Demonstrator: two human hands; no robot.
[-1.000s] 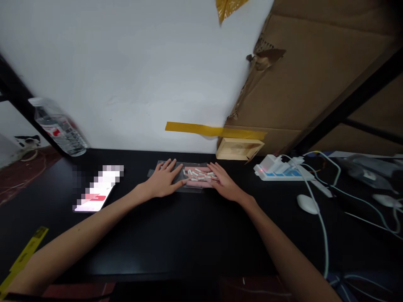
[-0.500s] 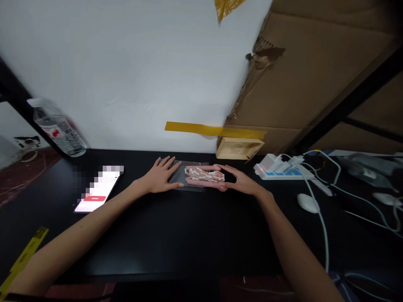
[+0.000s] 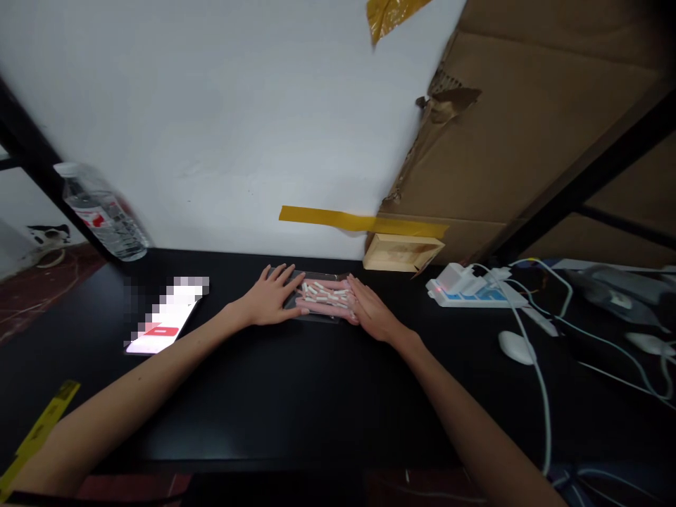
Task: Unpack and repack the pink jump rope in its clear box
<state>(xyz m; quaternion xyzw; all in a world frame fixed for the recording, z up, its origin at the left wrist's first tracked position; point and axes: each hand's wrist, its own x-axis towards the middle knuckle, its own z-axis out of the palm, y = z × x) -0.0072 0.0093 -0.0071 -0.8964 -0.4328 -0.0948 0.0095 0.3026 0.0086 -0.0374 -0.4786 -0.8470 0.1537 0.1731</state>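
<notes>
A pink item with several small white sticks on it (image 3: 324, 296) lies in or on a clear plastic bag (image 3: 317, 319) on the black table. My left hand (image 3: 268, 298) rests flat at the bag's left end, fingers spread, thumb on the plastic. Against the right end of the pink item is my right hand (image 3: 371, 310), its fingers extended and close together, holding nothing that I can make out.
A lit phone (image 3: 172, 317) and a plastic bottle (image 3: 105, 215) are on the left. Behind stands a small wooden box (image 3: 402, 252). On the right are a power strip (image 3: 465, 289), a white mouse (image 3: 516, 347) and cables.
The pink item with its white sticks has shifted left, further over the plastic bag. My right hand has moved left and its fingers have come together. My left hand has stayed in place.
</notes>
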